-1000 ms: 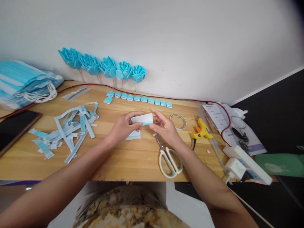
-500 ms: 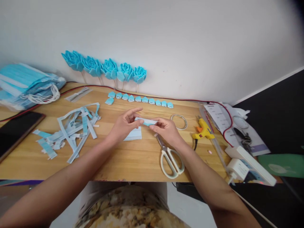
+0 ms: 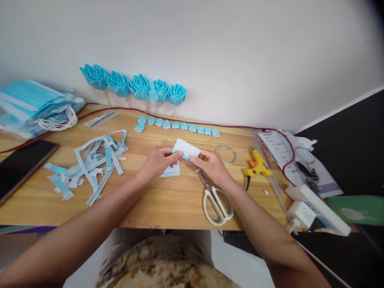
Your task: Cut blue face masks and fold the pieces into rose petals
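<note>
Between my two hands is a piece of mask fabric (image 3: 187, 148), white on its face with a blue folded strip along the near edge. My left hand (image 3: 159, 161) pinches its left end, and my right hand (image 3: 210, 163) pinches the right end. Under the left fingers, more white cut fabric pieces (image 3: 170, 171) lie on the table, partly hidden. White-handled scissors (image 3: 216, 206) rest just below my right hand, blades pointing away. Behind the hands, several small folded blue petals (image 3: 183, 125) sit in a row.
Blue fabric flowers (image 3: 140, 87) on sticks lean against the wall. Cut scraps (image 3: 99, 166), a phone (image 3: 25, 168) and a stack of masks (image 3: 33, 104) are on the left. A tape roll (image 3: 227, 154), yellow glue gun (image 3: 257, 164) and power strip (image 3: 319, 210) are on the right.
The fabric piece has opened up, its white far part now standing up above the blue folded edge. My left fingers, partly spread before, have closed in on it.
</note>
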{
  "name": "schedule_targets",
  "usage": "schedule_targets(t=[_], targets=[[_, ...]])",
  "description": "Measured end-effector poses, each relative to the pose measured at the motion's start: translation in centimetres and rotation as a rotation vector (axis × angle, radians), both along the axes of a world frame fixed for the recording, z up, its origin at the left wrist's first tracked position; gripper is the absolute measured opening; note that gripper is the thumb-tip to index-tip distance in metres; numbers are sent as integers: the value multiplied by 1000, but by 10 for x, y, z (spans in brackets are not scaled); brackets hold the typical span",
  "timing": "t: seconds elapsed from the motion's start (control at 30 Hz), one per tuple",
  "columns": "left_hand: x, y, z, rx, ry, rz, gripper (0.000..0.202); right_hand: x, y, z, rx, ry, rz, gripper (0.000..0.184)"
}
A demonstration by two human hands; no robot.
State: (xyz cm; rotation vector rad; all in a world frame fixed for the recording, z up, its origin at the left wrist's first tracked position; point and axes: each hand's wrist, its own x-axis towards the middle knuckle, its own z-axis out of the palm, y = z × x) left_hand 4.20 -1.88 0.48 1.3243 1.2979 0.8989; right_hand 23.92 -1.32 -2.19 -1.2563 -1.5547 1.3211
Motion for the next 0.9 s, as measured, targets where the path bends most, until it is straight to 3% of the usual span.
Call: schedule_targets(t=[0.9], targets=[[-3,-1,4,109,-3,-94,33,-2,-4,12,177,-184,-20,25]])
